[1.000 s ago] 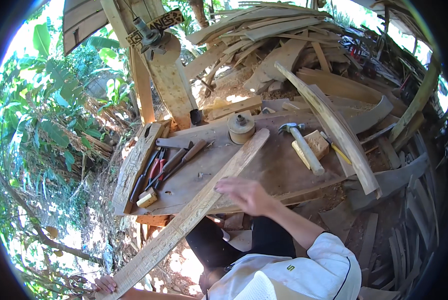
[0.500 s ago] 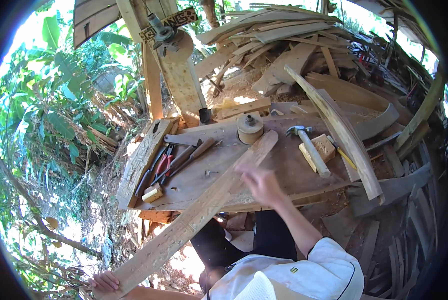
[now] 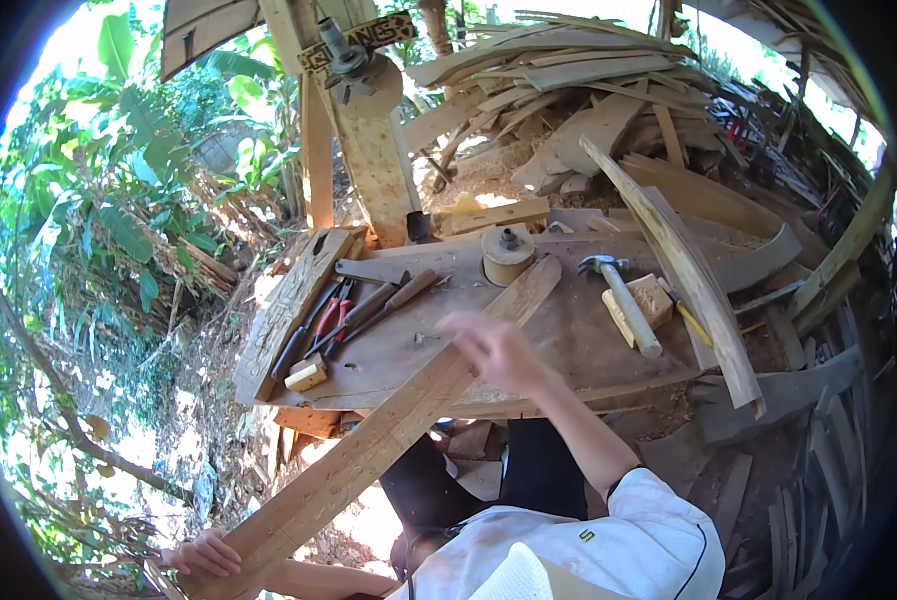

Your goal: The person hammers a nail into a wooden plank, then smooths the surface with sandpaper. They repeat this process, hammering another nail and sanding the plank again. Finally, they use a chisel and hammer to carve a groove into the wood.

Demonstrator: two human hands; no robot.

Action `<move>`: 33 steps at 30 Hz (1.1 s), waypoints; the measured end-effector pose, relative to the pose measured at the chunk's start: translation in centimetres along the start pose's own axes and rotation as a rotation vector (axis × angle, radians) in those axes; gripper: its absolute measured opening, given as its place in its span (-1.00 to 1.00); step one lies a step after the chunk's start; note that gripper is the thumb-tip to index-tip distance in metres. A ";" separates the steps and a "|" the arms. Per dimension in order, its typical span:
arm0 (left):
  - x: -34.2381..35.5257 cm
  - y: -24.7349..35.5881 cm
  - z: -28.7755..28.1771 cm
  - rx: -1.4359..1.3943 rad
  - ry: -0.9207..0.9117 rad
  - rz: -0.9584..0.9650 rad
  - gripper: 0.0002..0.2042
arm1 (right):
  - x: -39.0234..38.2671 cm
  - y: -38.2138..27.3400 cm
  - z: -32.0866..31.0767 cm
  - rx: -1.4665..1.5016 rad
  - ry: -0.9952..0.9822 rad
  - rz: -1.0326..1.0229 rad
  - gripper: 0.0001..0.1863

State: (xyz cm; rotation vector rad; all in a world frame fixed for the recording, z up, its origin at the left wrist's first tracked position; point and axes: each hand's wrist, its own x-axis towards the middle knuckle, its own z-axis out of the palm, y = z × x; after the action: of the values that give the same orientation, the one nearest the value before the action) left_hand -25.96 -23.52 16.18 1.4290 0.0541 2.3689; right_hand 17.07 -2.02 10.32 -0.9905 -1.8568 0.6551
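A long wooden plank (image 3: pixel 369 440) slants from the lower left up over the workbench, its rounded far end beside the round wooden block with a metal fitting (image 3: pixel 509 255). My left hand (image 3: pixel 209 553) is closed around the plank's near end, away from the bench. Over the plank's middle is my right hand (image 3: pixel 499 352), blurred, with its fingers stretched out to the left and nothing visible in them. Whether it touches the wood I cannot tell. A claw hammer (image 3: pixel 624 305) lies on the bench to the right, beside a wood block (image 3: pixel 652 300).
On the bench's (image 3: pixel 399 355) left side lie red-handled pliers (image 3: pixel 334 312), wooden-handled tools (image 3: pixel 394 300) and a small wood block (image 3: pixel 307 376). A long pale timber strip (image 3: pixel 684 270) leans at the right. Behind stand a post (image 3: pixel 369 150) and a large pile of planks (image 3: pixel 579 80).
My right hand has moved left along the plank, toward its near side. The plank's far end has shifted slightly up in view, with the bench; my left hand keeps its hold.
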 end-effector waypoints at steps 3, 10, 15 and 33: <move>0.0 -0.8 1.1 -0.024 0.098 0.046 -0.48 | 0.4 1.2 0.5 -0.105 0.036 -0.024 -0.68; 0.5 -2.6 3.2 -0.068 0.103 0.031 -0.46 | -2.2 -14.2 10.0 0.133 -0.312 -0.547 -0.45; 0.8 0.0 0.9 0.017 0.203 -0.005 -0.47 | -2.1 -10.0 6.7 0.020 -0.261 -0.367 -0.48; 0.7 -0.4 -9.0 0.077 -0.019 -0.037 -0.33 | -3.0 3.4 0.1 -0.286 0.154 0.022 -0.64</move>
State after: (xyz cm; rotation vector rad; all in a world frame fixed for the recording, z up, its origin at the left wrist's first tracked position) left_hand -33.86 -21.54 12.32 1.4719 0.1674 2.3463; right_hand 19.00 -2.76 6.24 -1.2116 -1.8360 0.3190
